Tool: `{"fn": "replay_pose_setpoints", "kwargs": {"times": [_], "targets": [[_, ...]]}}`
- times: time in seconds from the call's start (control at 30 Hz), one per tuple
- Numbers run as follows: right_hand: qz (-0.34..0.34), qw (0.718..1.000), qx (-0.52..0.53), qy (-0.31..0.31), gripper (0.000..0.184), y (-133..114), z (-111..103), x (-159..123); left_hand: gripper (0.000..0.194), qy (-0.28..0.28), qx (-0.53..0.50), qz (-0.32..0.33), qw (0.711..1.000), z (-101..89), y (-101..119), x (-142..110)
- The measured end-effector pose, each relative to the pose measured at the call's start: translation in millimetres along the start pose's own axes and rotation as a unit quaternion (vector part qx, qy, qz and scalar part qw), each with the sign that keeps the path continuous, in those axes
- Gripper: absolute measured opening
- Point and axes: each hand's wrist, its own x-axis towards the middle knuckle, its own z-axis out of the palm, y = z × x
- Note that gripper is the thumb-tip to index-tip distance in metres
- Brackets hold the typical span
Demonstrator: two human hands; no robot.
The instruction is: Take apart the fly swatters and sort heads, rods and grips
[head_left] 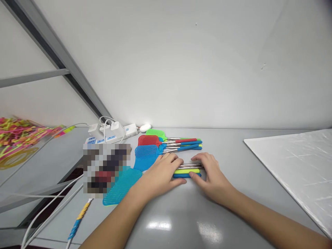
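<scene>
Both my hands rest on a small bundle of fly swatters (pixel 187 170) lying on the grey table (pixel 181 214). My left hand (pixel 160 171) lies over the shafts where they meet the teal mesh head (pixel 120 186), fingers curled down on them. My right hand (pixel 210 173) covers the handle ends, a yellow-green and a blue handle with metal shafts showing between the two hands. Just behind lies a second group of swatters (pixel 166 143) with green, red and blue heads, untouched.
A white power strip (pixel 111 135) with chargers and cables sits at the back left by the wall. A blurred-out object (pixel 106 169) lies left of the swatters. A white sheet (pixel 298 166) covers the right side. Bright rubber-band-like pieces (pixel 18 135) fill a bin at far left.
</scene>
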Motion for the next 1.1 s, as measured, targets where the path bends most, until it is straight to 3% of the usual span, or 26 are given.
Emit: {"fn": "replay_pose_setpoints", "kwargs": {"times": [0.13,0.27,0.5,0.67,0.77,0.87,1.0,1.1], "targets": [[0.066,0.992,0.100,0.043,0.020,5.9,-2.3,1.8,0.037,-0.001,-0.001,0.001,1.000,-1.7,-0.7,0.0],[0.106,0.984,0.124,0.072,0.018,11.5,-0.9,3.7,0.037,0.015,0.006,0.007,1.000,-5.5,-3.0,-2.6],[0.030,0.992,0.089,0.084,0.013,8.0,-2.2,2.3,0.027,0.062,0.037,0.001,0.997,-18.7,-9.3,-7.6],[-0.003,1.000,0.020,0.018,0.014,-4.2,-4.1,11.4,0.026,0.120,0.126,-0.054,0.983,-22.6,-21.9,-9.8],[-0.089,0.993,-0.074,-0.009,0.015,-9.6,0.2,35.3,0.021,0.142,0.140,-0.090,0.976,-22.9,-27.9,-12.7],[-0.175,0.966,-0.190,-0.007,0.015,-12.2,10.6,73.8,0.015,0.155,0.149,-0.121,0.969,-21.6,-30.6,-15.3],[-0.228,0.933,-0.275,-0.028,0.017,-13.1,29.5,123.7,0.017,0.157,0.153,-0.157,0.963,-18.7,-33.4,-16.1],[-0.255,0.919,-0.294,-0.068,0.017,-12.2,40.8,144.0,0.019,0.142,0.147,-0.172,0.964,-16.0,-36.7,-15.1]]}}
